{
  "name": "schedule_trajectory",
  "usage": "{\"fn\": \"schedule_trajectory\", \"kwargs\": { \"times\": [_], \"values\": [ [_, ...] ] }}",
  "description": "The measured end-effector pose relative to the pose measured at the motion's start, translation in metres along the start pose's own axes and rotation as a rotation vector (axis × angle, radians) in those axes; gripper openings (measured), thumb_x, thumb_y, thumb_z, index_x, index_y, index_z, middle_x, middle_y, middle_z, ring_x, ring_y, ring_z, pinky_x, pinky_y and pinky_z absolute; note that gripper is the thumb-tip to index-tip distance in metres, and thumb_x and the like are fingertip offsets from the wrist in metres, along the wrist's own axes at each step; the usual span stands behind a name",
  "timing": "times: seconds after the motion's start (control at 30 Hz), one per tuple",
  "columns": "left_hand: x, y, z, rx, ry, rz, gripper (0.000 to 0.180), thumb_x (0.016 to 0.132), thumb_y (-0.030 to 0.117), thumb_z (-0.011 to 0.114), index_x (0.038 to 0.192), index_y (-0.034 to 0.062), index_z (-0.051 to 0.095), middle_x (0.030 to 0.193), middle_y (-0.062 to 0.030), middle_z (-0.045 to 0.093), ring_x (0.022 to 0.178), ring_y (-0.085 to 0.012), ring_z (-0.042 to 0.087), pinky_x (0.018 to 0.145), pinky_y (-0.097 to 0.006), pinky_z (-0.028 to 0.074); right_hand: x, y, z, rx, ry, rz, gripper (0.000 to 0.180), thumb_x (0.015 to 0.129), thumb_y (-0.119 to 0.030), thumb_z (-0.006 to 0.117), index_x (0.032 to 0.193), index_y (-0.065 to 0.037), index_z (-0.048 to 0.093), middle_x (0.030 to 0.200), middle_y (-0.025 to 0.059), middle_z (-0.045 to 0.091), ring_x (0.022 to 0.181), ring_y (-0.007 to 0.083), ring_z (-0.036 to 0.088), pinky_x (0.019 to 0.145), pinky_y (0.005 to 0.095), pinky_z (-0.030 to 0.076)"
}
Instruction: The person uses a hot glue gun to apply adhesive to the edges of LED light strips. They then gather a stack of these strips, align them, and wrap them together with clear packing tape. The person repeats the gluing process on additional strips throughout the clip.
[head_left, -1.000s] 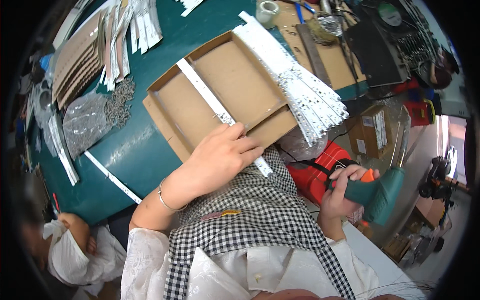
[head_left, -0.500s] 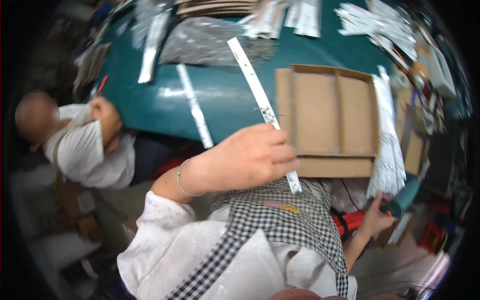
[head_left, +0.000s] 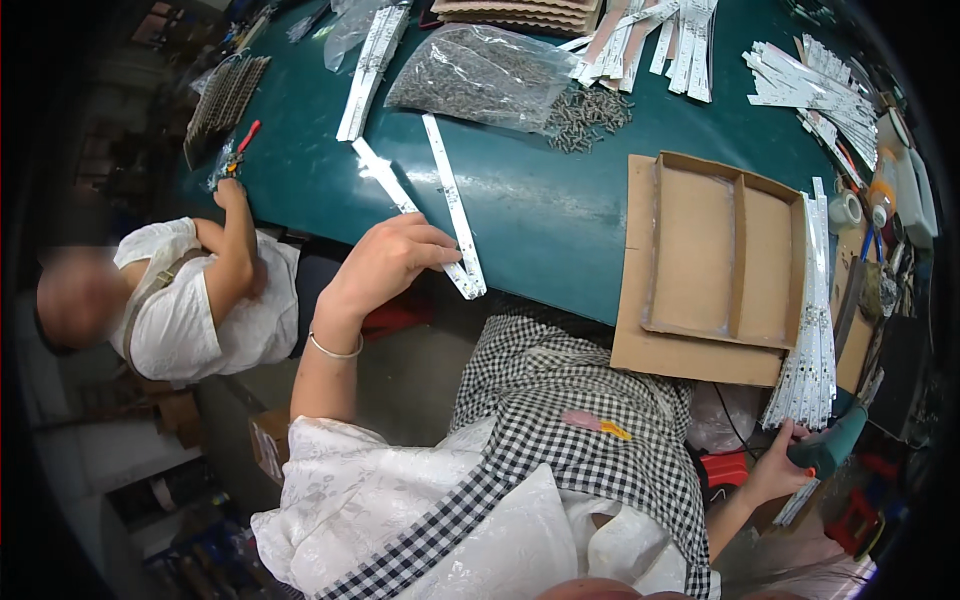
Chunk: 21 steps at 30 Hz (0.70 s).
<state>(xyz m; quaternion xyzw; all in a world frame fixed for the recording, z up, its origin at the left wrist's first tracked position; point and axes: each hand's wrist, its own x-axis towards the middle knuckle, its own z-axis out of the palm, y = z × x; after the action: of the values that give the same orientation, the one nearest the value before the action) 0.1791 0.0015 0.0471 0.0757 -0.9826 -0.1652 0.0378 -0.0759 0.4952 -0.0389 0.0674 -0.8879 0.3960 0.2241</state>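
My left hand (head_left: pixel 395 258) is closed around a slim white circuit-board strip (head_left: pixel 383 176) dotted with small parts. Its middle is hidden behind my fingers, and its near end reaches the table's front edge. Just right of it a similar white strip (head_left: pixel 447 190) lies on the green table (head_left: pixel 540 215); the near ends of the two almost meet. At the table's right front corner is my right hand (head_left: pixel 775 472), fingers apart, by the near ends of a pile of white strips (head_left: pixel 808 350). Its fingertips seem to touch that pile.
A divided cardboard tray (head_left: pixel 700 355) sits front right. Behind lie a clear bag (head_left: pixel 470 75) of small grey screw-like parts, a loose heap (head_left: pixel 588 115) of them, and more strip bundles (head_left: pixel 372 75). Left, a co-worker's hand (head_left: pixel 230 190) is near red-handled pliers (head_left: pixel 247 138).
My left hand has carried its strip leftward, from right of the lying strip to its left side. My right hand stays by the pile. The co-worker's arm now reaches out toward the pliers.
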Motion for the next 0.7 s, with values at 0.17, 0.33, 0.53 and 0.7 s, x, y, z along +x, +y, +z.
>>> {"fn": "schedule_trajectory", "kwargs": {
  "times": [0.17,0.33,0.53,0.7],
  "values": [
    [-0.005,-0.014,0.01,-0.028,0.006,0.004,0.022,0.069,-0.001,0.073,0.088,0.0069,0.077,0.095,-0.0042,0.074,0.081,-0.0226,0.063,0.074,-0.035,0.055,0.004,-0.01,0.0,0.229,0.071,0.15,0.052,0.083,0.007,0.071,0.131,0.008,0.051,0.101,0.0101,0.062,0.071,0.0127,0.056,0.067,0.0253,0.05],
    [-0.015,-0.02,0.015,-0.042,0.018,-0.03,0.022,0.073,-0.006,0.069,0.089,0.007,0.077,0.1,-0.005,0.074,0.085,-0.025,0.065,0.076,-0.036,0.055,0.0,-0.013,-0.002,0.534,-0.022,0.247,0.05,0.081,0.013,0.066,0.129,0.008,0.053,0.101,0.0093,0.06,0.068,0.0136,0.054,0.061,0.0262,0.049],
    [-0.012,-0.02,0.009,-0.071,0.126,-0.077,0.03,0.073,-0.009,0.068,0.097,0.0058,0.075,0.098,-0.0071,0.073,0.086,-0.0262,0.066,0.075,-0.036,0.055,-0.008,-0.003,0.004,0.392,-0.047,0.221,0.045,0.085,0.005,0.071,0.126,0.007,0.055,0.097,0.0087,0.061,0.071,0.0121,0.055,0.063,0.0257,0.049],
    [0.043,0.005,0.005,-0.011,0.232,-0.008,0.027,0.07,-0.004,0.075,0.096,0.0043,0.073,0.093,-0.0085,0.072,0.085,-0.0276,0.066,0.074,-0.037,0.054,-0.005,-0.008,0.013,0.165,0.013,-0.05,0.036,0.085,0.001,0.074,0.117,0.004,0.056,0.09,0.0036,0.059,0.074,0.0126,0.056,0.071,0.0282,0.049]
  ]
}}
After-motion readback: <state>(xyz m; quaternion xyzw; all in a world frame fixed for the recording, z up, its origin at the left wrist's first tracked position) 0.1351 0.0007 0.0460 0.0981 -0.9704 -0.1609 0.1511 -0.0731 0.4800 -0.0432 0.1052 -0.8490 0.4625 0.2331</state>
